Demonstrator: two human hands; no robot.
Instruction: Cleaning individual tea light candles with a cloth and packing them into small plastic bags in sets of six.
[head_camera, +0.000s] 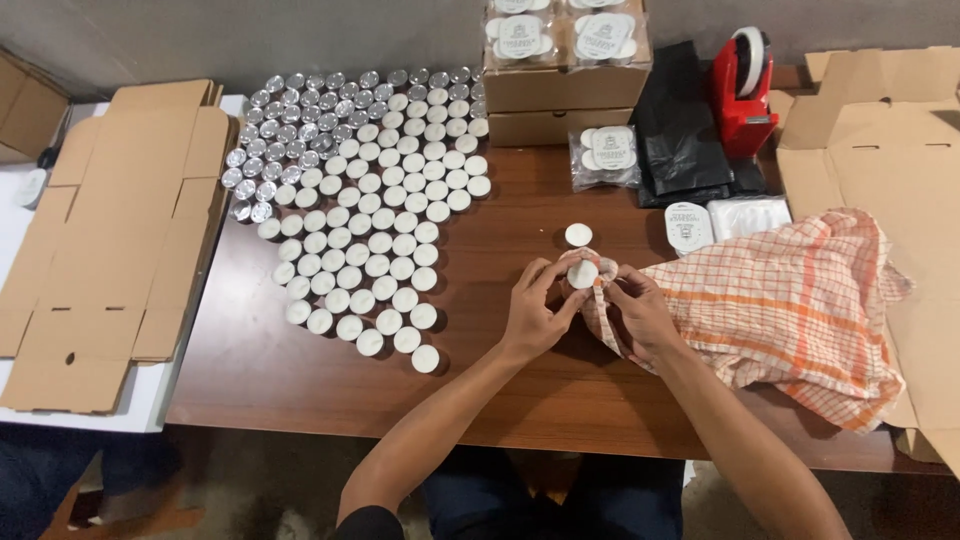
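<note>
My left hand (535, 310) and my right hand (632, 312) meet over the middle of the brown wooden worktop (300, 380), with both forearms reaching in from the bottom edge and angling towards each other. Between them I hold 1 white tealight candle (583, 273), its flat top facing up. My left hand is curled, thumb and fingers pinching the candle's left side. My right hand is closed on a corner of the orange and white checked cloth (790, 300) and presses it against the candle's right side and underside. The rest of the cloth lies bunched on the worktop to my right, spreading onto a flat cardboard sheet (880, 150).

Just beyond the held candle, 1 more single tealight (578, 234) stands alone on the worktop. To the left, well apart from my hands, stands a large block of tealights in rows (370, 250); the far left ones show silver cups. A flattened cardboard box (110, 250) lies at the left edge. At the far side I see packs of tealights (605, 155), black bags (680, 130) and a red tape dispenser (743, 95).
</note>
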